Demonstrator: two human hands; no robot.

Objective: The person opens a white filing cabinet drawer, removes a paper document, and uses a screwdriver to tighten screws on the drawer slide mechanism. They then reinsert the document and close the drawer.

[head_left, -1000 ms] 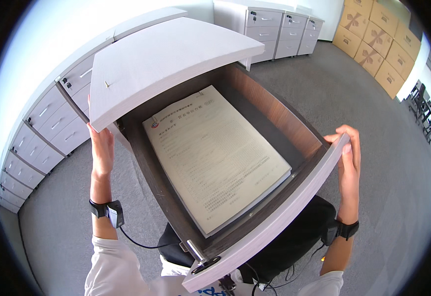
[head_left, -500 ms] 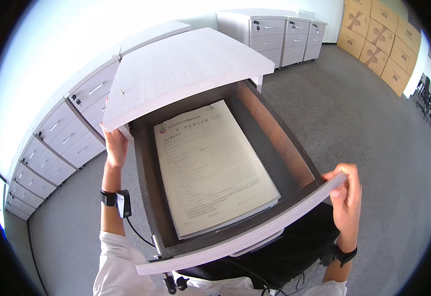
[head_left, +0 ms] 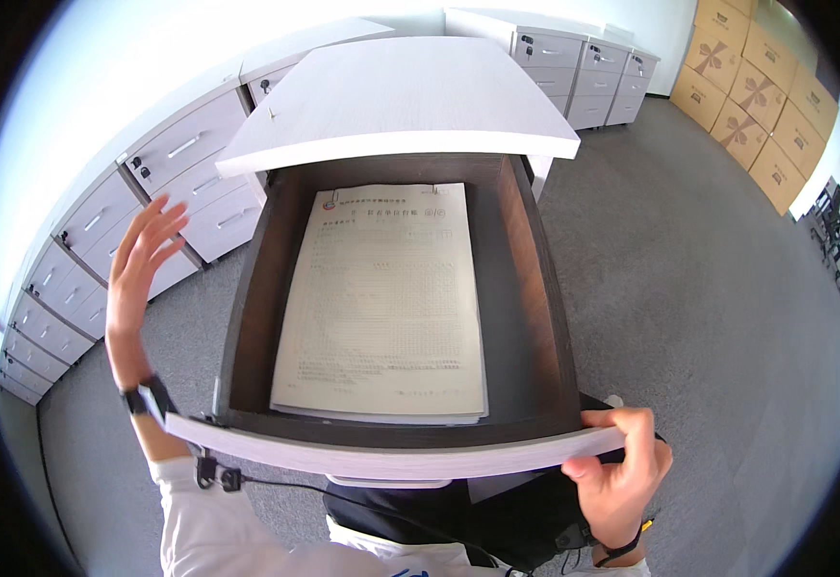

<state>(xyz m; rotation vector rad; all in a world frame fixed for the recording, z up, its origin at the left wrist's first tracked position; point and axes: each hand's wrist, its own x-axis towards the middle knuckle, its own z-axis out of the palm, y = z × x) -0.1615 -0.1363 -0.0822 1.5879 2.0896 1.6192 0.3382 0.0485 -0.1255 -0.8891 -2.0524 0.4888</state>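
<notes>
Fingers (head_left: 632, 423) of your right hand (head_left: 617, 481) curl over the right end of the open drawer's front panel (head_left: 391, 452), gripping it. Your left hand (head_left: 141, 279) is spread open, free of the drawer's left wall. Inside the drawer lies a paper stack (head_left: 386, 298); above it, the cabinet top (head_left: 401, 96).

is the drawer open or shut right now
Open. The drawer is pulled out from under the white cabinet top, its dark inside and a stack of printed papers exposed. The right hand grips its front edge.

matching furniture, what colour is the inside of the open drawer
Dark brown inside the open wooden drawer; its front is pale grey-white. Head view.
</notes>
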